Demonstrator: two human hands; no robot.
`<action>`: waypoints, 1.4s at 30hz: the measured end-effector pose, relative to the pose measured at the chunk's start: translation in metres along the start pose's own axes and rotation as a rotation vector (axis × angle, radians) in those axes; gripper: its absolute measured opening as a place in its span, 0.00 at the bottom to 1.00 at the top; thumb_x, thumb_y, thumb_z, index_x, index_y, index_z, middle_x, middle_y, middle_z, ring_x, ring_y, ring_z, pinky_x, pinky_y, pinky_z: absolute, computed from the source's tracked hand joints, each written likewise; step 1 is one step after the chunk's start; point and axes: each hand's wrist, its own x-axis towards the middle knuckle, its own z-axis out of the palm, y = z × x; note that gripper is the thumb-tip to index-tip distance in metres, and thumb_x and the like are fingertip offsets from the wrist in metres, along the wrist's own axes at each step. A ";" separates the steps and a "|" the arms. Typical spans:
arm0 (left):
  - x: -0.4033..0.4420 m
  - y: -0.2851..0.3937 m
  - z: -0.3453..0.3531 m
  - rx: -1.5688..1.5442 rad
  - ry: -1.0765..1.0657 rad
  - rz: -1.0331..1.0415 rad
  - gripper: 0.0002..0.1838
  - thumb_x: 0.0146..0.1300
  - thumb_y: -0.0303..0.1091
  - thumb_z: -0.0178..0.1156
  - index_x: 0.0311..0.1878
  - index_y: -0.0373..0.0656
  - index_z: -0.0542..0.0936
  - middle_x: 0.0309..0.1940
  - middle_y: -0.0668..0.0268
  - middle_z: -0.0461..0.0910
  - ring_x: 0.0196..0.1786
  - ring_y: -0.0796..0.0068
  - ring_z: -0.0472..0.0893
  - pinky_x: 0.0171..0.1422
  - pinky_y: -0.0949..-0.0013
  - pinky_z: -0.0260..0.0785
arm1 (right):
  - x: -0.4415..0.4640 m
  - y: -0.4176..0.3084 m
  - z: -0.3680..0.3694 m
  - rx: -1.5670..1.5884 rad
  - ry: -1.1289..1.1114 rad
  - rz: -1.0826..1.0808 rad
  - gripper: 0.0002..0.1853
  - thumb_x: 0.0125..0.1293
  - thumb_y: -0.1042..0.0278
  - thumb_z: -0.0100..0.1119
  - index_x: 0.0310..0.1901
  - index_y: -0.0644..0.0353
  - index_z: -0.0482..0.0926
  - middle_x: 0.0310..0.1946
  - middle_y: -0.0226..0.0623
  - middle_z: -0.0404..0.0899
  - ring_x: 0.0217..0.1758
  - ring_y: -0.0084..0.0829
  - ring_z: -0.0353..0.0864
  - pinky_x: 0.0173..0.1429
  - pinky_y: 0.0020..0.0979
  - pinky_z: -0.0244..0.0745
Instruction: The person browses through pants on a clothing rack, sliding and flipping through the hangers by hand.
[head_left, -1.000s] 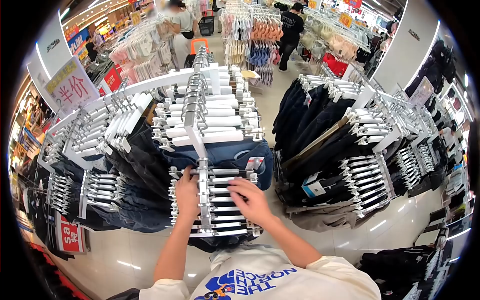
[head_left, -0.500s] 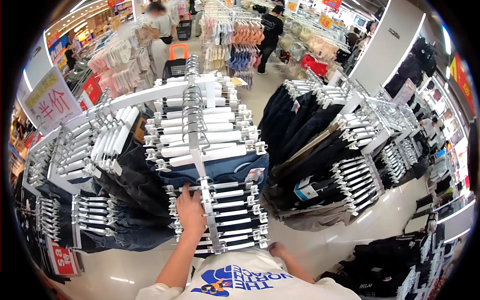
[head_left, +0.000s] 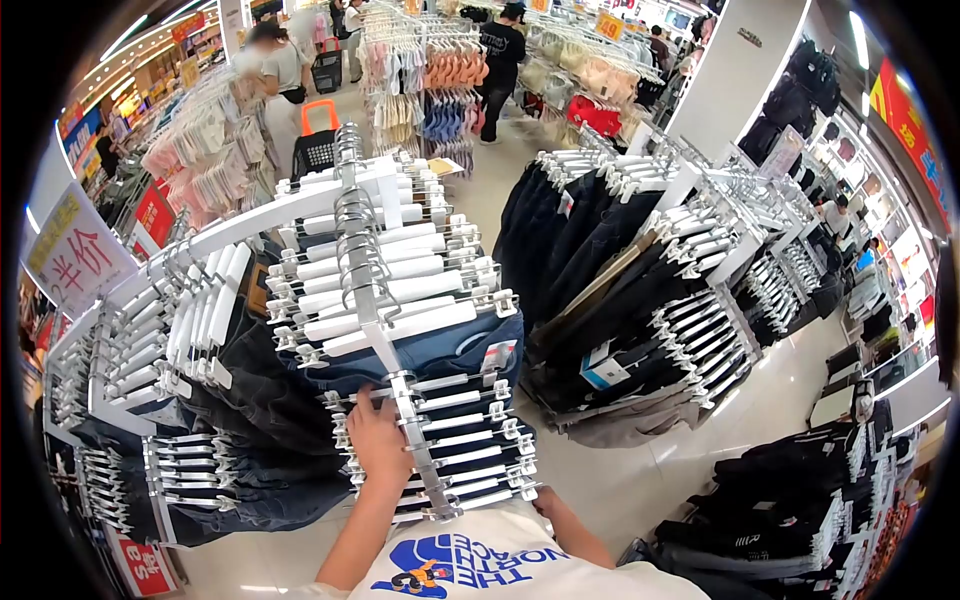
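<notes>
My left hand (head_left: pixel 378 440) lies over the near row of white clip hangers (head_left: pixel 462 440), left of the metal rail (head_left: pixel 405 400). Its fingers curl onto a hanger just in front of blue jeans (head_left: pixel 430 350) with a white and red tag (head_left: pixel 500 352). Dark trousers hang from the hangers beneath. At the right end of the nearest hangers is my right hand (head_left: pixel 546 500), low and close to my body. Its fingers are mostly hidden, so I cannot see what they touch.
Racks of dark trousers (head_left: pixel 570 230) stand at the right, and more jeans (head_left: pixel 270 370) hang at the left. Black clothes (head_left: pixel 770 510) fill a rack at lower right. Two people (head_left: pixel 500 65) (head_left: pixel 285 75) stand farther back, near a shopping basket (head_left: pixel 318 140) with an orange handle.
The view has shifted a little, so the racks sit farther left. My left hand stays at the same hangers, its fingers slightly more bent. My right hand remains beside the rack's near end.
</notes>
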 end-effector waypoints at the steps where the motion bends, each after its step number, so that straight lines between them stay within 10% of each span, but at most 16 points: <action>1: 0.001 0.001 -0.004 0.002 -0.015 0.006 0.22 0.51 0.23 0.70 0.54 0.38 0.89 0.74 0.47 0.73 0.68 0.39 0.76 0.76 0.45 0.65 | 0.001 -0.001 0.006 0.213 0.004 0.017 0.11 0.72 0.70 0.68 0.48 0.69 0.89 0.42 0.42 0.90 0.37 0.34 0.90 0.41 0.39 0.85; 28: 0.001 -0.002 -0.005 -0.015 -0.035 0.022 0.22 0.46 0.22 0.74 0.49 0.37 0.88 0.72 0.43 0.72 0.68 0.38 0.74 0.75 0.46 0.64 | -0.052 -0.022 -0.010 0.396 -0.281 0.136 0.24 0.75 0.80 0.62 0.71 0.68 0.79 0.64 0.42 0.85 0.59 0.36 0.90 0.61 0.39 0.89; 30: 0.001 -0.003 -0.005 -0.005 -0.053 0.024 0.22 0.46 0.22 0.74 0.49 0.37 0.88 0.73 0.43 0.72 0.68 0.38 0.74 0.75 0.46 0.64 | -0.077 -0.036 -0.027 0.360 -0.384 0.240 0.36 0.76 0.85 0.59 0.84 0.59 0.67 0.75 0.40 0.76 0.74 0.39 0.81 0.77 0.42 0.82; 42: 0.000 -0.014 0.006 0.023 0.016 0.041 0.22 0.49 0.30 0.75 0.51 0.37 0.89 0.72 0.47 0.74 0.68 0.42 0.75 0.75 0.46 0.65 | -0.002 0.009 -0.038 0.102 -0.373 0.416 0.41 0.74 0.72 0.68 0.87 0.48 0.64 0.67 0.37 0.82 0.66 0.35 0.84 0.55 0.41 0.87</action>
